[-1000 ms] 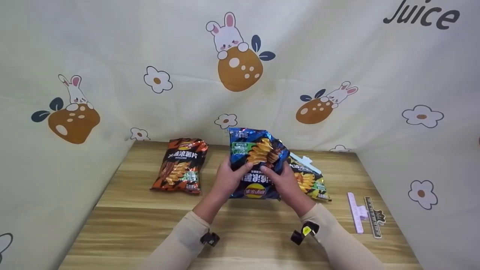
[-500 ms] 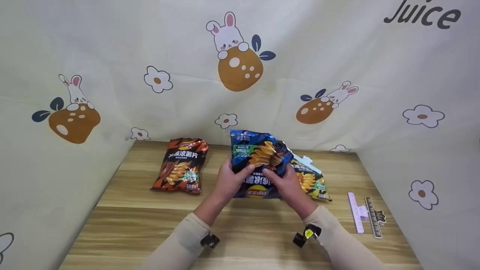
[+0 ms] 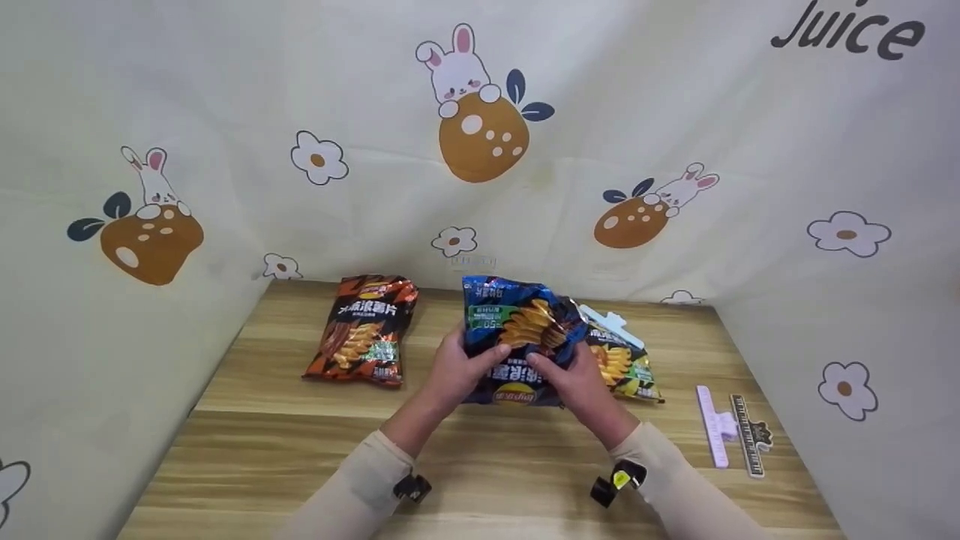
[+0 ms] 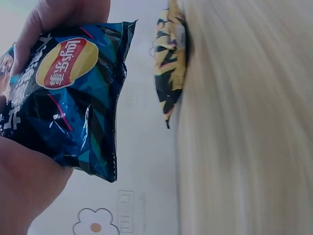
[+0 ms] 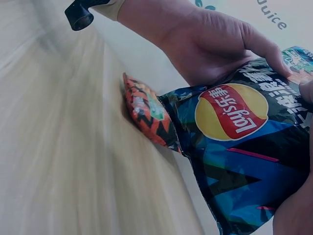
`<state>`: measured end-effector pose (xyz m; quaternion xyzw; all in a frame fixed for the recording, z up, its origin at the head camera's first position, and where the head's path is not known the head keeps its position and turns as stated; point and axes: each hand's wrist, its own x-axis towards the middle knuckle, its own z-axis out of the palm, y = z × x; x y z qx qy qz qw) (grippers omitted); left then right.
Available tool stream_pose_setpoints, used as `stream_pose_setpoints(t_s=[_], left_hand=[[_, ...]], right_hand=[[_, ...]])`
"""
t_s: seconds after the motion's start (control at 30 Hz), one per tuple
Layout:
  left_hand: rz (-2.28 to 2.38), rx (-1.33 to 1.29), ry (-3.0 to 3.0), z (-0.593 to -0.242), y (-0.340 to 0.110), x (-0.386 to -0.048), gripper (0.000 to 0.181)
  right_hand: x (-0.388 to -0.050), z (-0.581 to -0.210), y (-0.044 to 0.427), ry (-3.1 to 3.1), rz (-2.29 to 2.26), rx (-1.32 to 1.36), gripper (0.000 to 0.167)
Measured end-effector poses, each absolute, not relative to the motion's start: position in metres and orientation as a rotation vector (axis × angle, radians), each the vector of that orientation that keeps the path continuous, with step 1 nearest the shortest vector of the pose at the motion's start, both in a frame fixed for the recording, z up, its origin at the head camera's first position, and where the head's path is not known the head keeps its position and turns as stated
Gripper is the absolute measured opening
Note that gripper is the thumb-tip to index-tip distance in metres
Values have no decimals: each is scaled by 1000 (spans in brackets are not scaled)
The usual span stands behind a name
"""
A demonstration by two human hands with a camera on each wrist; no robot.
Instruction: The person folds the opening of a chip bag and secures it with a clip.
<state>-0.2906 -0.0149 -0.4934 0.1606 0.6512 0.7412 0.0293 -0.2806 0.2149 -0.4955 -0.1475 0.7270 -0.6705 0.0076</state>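
Observation:
Both hands grip a blue chip bag by its two sides, above the table. Its yellow-and-red logo end points toward the person, so the print reads upside down in the head view. My left hand has the left side and my right hand the right. Each thumb lies on the front face; the other fingers are mostly hidden by the bag. In the right wrist view the blue bag shows its crimped end. Behind the right hand lies a yellow chip bag with a light-blue sealing clip across its top.
An orange-red chip bag lies at the back left of the wooden table. On the right lie a lilac sealing clip and a black-and-clear sealing clip. A printed pale curtain stands behind and at both sides.
The blue chip bag has come slightly lower and its far end has dropped toward the person. Both hands keep their hold and have shifted only a little. The other things have stayed put.

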Motion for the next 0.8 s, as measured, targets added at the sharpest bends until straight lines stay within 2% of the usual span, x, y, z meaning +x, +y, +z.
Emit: stream_pose_setpoints(t_s=[0.27, 0.57, 0.8], left_hand=[[2287, 523, 1930, -517, -16, -291, 68], [2147, 509, 2000, -535, -19, -294, 70], [2037, 480, 2064, -544, -23, -295, 70]], right_hand=[[-277, -518, 218, 2286, -2062, -415, 51], [-279, -539, 222, 2224, -2091, -458, 67], [-279, -547, 226, 2160, -2063, -496, 65]])
